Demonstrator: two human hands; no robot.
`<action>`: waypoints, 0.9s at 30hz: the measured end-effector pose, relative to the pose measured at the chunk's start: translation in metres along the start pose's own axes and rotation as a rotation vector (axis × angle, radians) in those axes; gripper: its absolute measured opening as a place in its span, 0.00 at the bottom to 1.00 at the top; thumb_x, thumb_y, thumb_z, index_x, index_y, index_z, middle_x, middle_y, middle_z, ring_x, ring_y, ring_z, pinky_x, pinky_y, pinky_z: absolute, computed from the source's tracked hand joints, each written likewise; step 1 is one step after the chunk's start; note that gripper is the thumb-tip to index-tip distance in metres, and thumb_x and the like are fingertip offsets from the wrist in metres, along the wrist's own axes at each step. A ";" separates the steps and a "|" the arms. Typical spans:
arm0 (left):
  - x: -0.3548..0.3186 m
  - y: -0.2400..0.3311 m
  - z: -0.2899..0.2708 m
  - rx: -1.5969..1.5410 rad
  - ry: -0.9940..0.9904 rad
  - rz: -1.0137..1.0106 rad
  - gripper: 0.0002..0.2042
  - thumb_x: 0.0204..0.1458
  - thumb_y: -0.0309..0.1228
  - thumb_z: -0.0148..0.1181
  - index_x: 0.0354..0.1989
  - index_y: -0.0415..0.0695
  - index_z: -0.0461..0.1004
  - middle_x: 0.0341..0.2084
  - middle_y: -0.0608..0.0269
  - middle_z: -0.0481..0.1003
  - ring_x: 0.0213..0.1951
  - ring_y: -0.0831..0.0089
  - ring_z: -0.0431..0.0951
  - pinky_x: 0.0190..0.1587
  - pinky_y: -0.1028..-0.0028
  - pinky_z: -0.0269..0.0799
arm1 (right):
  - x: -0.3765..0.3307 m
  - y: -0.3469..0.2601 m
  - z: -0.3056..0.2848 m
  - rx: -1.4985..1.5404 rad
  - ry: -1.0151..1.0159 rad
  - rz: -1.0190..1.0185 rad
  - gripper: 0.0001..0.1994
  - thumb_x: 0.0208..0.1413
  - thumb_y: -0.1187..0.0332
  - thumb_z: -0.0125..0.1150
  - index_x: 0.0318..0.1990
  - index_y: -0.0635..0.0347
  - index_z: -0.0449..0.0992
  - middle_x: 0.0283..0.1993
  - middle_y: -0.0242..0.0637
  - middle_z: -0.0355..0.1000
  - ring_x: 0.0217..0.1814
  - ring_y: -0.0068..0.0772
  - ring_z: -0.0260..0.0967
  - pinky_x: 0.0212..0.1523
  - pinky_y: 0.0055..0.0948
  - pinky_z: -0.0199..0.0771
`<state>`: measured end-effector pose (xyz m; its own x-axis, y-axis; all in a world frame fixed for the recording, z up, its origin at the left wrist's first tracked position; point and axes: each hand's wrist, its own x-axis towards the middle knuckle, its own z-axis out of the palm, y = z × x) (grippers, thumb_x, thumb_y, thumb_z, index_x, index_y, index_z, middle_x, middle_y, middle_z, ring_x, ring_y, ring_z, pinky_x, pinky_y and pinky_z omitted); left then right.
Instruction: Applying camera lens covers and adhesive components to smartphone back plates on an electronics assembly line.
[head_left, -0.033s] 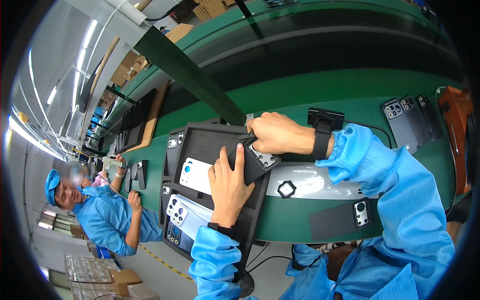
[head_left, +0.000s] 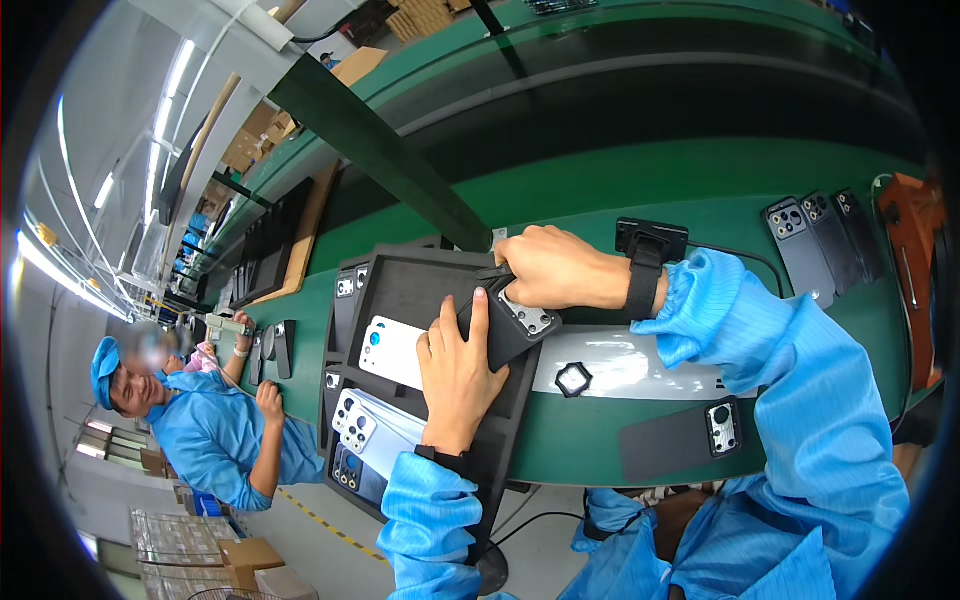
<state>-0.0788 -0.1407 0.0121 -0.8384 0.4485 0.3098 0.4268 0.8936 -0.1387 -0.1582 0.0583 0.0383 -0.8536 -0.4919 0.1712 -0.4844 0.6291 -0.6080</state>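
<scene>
Phone (head_left: 511, 344), dark, beneath left fingers (head_left: 481, 312).
Left fingers lie extended and spread; right fingers (head_left: 510, 258) curl at the phone's upper edge, exact grip indiscernible. Black tray (head_left: 420, 285) extends left of left fingers.

Phone (head_left: 513, 338) — black, camera side up, silvery lens plate (head_left: 537, 319) at upper-right end — slanted, partly hidden, centre of frame.

From my station, I find the dark phone panel (head_left: 508, 342) smooth and matt, the black tray (head_left: 410, 285) matt. The white sheet (head_left: 635, 352) reads glossy, the blue sleeves (head_left: 815, 380) crinkled cloth.
</scene>
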 end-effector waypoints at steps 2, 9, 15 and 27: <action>-0.001 -0.002 0.002 -0.045 0.028 0.018 0.54 0.25 0.29 0.76 0.69 0.42 0.54 0.53 0.43 0.64 0.52 0.47 0.67 0.55 0.55 0.63 | -0.002 -0.001 -0.002 0.022 -0.017 0.008 0.18 0.40 0.72 0.59 0.41 0.74 0.77 0.28 0.59 0.75 0.33 0.55 0.77 0.38 0.43 0.76; -0.002 -0.010 0.007 -0.189 0.031 -0.053 0.56 0.26 0.29 0.77 0.71 0.45 0.51 0.48 0.44 0.65 0.49 0.47 0.68 0.50 0.56 0.65 | 0.010 -0.011 -0.014 0.126 -0.086 0.026 0.19 0.40 0.66 0.61 0.38 0.74 0.78 0.28 0.57 0.76 0.32 0.51 0.77 0.36 0.40 0.76; -0.001 -0.016 -0.003 -0.143 0.070 -0.106 0.58 0.27 0.30 0.76 0.71 0.40 0.46 0.45 0.44 0.65 0.46 0.49 0.68 0.46 0.58 0.64 | 0.026 -0.022 -0.032 0.159 -0.251 0.071 0.22 0.43 0.56 0.65 0.34 0.71 0.78 0.25 0.47 0.76 0.28 0.38 0.75 0.31 0.34 0.73; -0.005 -0.029 -0.032 -1.181 -0.094 -0.390 0.51 0.37 0.26 0.68 0.71 0.36 0.41 0.61 0.49 0.58 0.63 0.60 0.60 0.65 0.65 0.56 | 0.018 -0.016 -0.006 1.122 -0.401 -0.162 0.46 0.46 0.48 0.72 0.68 0.65 0.58 0.52 0.38 0.67 0.40 0.19 0.65 0.32 0.20 0.63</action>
<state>-0.0763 -0.1697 0.0443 -0.9776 0.2000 0.0653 0.1472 0.4286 0.8914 -0.1672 0.0428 0.0562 -0.5814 -0.7945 0.1754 0.0263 -0.2339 -0.9719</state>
